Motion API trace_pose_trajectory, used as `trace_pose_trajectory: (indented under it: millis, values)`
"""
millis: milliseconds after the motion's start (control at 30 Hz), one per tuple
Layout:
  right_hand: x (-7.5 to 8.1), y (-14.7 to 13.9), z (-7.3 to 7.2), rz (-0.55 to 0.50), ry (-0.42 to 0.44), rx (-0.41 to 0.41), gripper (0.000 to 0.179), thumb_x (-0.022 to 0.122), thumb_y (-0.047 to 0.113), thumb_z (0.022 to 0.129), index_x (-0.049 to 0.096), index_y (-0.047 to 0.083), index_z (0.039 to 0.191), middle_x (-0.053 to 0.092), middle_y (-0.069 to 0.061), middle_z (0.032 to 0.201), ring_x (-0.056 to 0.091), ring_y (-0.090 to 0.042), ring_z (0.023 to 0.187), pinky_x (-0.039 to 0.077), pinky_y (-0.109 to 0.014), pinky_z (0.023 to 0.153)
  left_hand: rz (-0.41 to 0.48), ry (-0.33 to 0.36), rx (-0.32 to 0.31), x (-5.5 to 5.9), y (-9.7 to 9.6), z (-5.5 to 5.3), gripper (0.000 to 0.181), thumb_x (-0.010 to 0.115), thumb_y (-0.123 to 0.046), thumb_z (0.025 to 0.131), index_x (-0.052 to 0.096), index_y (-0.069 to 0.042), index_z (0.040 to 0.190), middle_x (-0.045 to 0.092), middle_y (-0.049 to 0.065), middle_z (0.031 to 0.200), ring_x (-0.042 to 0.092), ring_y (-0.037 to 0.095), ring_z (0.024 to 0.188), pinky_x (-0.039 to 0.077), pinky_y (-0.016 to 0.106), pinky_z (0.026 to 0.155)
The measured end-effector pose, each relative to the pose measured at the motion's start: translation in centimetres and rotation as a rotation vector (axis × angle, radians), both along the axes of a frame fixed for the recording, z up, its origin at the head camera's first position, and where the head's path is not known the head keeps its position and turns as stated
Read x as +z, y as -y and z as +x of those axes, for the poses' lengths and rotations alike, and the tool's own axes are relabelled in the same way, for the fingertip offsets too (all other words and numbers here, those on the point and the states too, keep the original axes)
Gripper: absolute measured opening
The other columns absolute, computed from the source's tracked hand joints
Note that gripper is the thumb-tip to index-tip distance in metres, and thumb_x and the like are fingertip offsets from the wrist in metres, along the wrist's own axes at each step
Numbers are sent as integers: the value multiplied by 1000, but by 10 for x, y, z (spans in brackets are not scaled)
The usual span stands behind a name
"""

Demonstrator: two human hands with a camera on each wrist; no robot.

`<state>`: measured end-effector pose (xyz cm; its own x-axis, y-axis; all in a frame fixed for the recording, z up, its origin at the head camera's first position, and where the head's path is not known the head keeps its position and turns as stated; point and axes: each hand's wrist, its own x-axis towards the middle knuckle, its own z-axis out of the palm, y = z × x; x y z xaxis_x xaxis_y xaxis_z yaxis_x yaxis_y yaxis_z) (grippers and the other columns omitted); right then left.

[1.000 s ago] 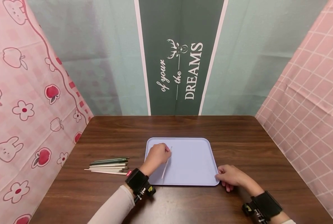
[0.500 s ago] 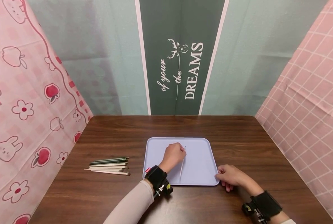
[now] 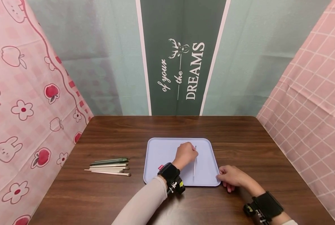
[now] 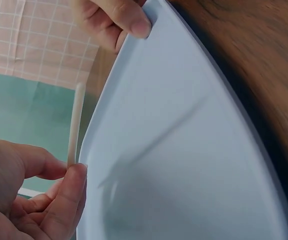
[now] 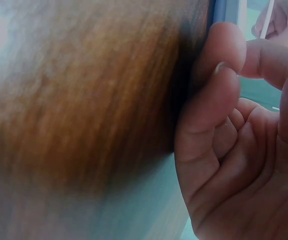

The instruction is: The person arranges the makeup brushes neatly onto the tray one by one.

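A person's left hand (image 3: 186, 153) pinches a slender whitish stick with a dark tip (image 3: 195, 166) between thumb and finger, over the right part of a pale lilac rectangular tray (image 3: 159, 151). The right hand (image 3: 231, 176) grips the tray's near right corner, thumb on the rim. Left of the tray, on the dark wood-grain tabletop (image 3: 71, 197), lies a bunch of green and cream slim-handled brushes (image 3: 109, 169). Work seems early: one stick at the tray (not yet released), the bunch apart, untouched.
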<state>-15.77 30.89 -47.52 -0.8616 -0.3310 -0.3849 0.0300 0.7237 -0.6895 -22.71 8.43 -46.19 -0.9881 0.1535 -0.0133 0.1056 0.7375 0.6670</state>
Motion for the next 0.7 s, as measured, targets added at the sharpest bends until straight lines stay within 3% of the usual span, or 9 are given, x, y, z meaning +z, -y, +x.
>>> trace_pose_trajectory:
  millis: [400,700]
  values:
    - [-2,-1,-1,3,13,-7,22,63,16,95,52,9,76,59,-3,61,58,-11,43,49,-27,43,31,1,12,-2,-28,-2,37,71,-9,80,49,-17,52,40,-9,48,40,10,50,30,23,49]
    - [-2,-1,-1,10,-2,-8,23,64,15,94,52,9,75,59,-3,60,58,-11,42,49,-29,42,12,-16,45,-11,-45,-7,48,72,-12,81,39,-18,46,29,-9,43,36,11,47,26,25,47]
